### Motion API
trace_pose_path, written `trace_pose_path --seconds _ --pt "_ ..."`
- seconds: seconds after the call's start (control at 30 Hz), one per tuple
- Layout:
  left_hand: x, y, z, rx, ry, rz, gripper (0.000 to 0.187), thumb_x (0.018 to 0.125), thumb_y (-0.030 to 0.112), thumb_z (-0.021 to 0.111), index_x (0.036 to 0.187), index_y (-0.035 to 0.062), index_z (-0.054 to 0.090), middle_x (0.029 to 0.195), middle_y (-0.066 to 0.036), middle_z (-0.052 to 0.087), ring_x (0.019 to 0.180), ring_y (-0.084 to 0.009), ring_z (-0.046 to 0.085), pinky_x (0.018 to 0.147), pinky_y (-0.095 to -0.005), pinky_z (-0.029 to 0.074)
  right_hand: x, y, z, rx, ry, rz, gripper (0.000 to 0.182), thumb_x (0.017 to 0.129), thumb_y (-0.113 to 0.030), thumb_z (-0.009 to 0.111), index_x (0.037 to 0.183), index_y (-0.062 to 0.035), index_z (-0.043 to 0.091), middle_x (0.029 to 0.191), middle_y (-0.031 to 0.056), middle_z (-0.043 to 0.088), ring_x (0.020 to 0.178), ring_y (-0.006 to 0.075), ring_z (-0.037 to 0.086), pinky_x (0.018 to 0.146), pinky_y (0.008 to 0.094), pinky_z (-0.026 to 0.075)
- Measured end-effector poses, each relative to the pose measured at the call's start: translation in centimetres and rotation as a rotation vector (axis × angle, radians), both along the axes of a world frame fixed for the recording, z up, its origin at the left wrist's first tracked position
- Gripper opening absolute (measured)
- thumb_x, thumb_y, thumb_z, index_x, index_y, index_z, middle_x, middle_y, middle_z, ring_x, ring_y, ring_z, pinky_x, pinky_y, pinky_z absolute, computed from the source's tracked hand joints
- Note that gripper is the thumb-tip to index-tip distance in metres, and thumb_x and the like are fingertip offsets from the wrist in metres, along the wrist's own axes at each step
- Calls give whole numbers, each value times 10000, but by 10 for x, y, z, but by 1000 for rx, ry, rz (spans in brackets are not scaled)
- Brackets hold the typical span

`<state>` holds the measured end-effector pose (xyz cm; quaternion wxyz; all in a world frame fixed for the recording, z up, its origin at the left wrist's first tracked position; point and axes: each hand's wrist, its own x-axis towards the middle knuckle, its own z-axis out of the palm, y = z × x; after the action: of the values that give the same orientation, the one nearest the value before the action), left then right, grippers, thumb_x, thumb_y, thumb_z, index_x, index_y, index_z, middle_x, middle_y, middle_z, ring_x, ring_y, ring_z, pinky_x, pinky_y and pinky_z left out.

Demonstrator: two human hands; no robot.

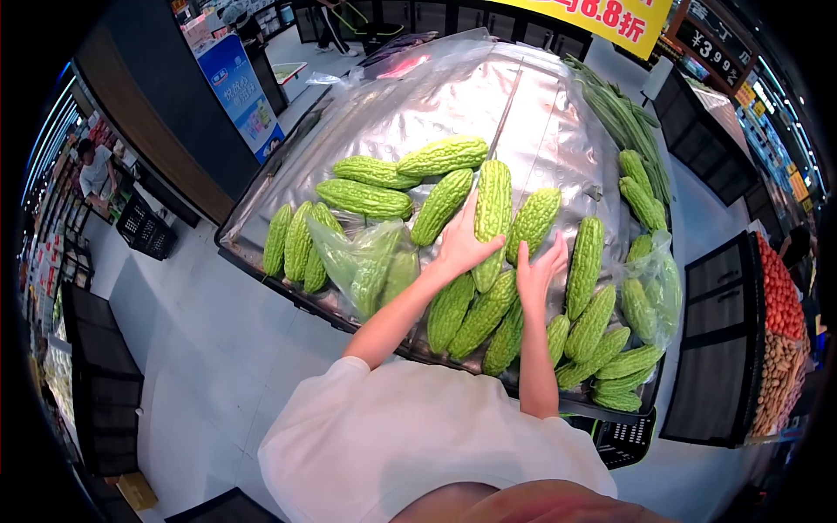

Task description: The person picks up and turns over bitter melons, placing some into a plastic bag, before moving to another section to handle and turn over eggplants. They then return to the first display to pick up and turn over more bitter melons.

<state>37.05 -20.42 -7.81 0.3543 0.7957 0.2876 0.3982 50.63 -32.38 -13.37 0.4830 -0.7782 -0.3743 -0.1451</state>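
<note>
Green bitter melons lie on a silvery sheet-covered display stand (384, 131). My left hand (465, 235) is wrapped round a long bitter melon (494, 202) near the middle, thumb across its front. Just right of it, my right hand (540, 266) has its fingers apart, close below a shorter bitter melon (534, 222); whether it touches that melon is unclear. Several melons (481, 318) lie below and between my hands. To the left, a clear plastic bag (370, 261) holds melons, and another bagged group (649, 292) rests at the right.
Long green beans (623, 122) lie along the stand's upper right edge. A black basket (623, 438) is below the right front edge. Tomatoes (779, 292) fill a stand at the far right. At the far left, a person (98, 174) is near another black basket (146, 227).
</note>
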Motion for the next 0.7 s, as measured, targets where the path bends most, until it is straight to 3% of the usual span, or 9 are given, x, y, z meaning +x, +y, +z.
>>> trace_pose_path --seconds 0.07,0.1,0.2,0.27,0.43,0.57,0.7 --pt "3 3 7 -93 116 -67 1012 753 398 781 1556 31 286 1216 -279 633 1114 -427 635 986 -458 500 9 11 -13 -36 85 -10 852 898 -253 733 1522 59 244 1486 282 288 1382 445 287 1157 536 235" --pt "0 -1 22 -169 200 -95 955 775 429 763 1528 16 346 1246 -291 639 1163 -398 632 1003 -435 490 9 13 -15 -64 157 39 896 902 -257 733 1523 96 192 1496 334 295 1386 482 314 1157 518 276" --pt "8 -1 9 -210 200 -94 942 767 443 760 1517 27 372 1159 -282 680 1099 -406 662 977 -435 506 14 19 -20 -60 305 215 902 906 -255 730 1519 111 177 1500 367 321 1370 494 376 1136 479 335" --pt "12 2 1 -171 186 -80 927 760 438 762 1510 42 388 1096 -274 700 1041 -413 683 947 -438 521 14 14 -17 -64 312 185 868 926 -251 710 1516 113 187 1486 376 368 1363 473 426 1120 454 365" --pt "20 15 10 -96 169 -100 916 735 431 763 1483 49 396 1074 -294 688 1016 -439 675 909 -491 529 10 -9 0 49 508 239 771 977 -269 659 1513 91 237 1474 309 432 1351 370 464 1121 415 361" --pt "38 24 8 42 233 -50 865 749 398 775 1469 81 415 1125 -301 648 1030 -453 656 902 -487 528 26 -18 -30 180 555 267 762 993 -253 645 1523 81 210 1471 267 448 1328 314 476 1109 392 369" --pt "52 14 -2 111 292 -34 883 766 417 775 1492 99 386 1110 -285 555 1020 -465 608 882 -514 520 19 -18 -30 222 579 252 749 991 -223 658 1522 64 216 1426 247 473 1269 294 511 1076 392 401"
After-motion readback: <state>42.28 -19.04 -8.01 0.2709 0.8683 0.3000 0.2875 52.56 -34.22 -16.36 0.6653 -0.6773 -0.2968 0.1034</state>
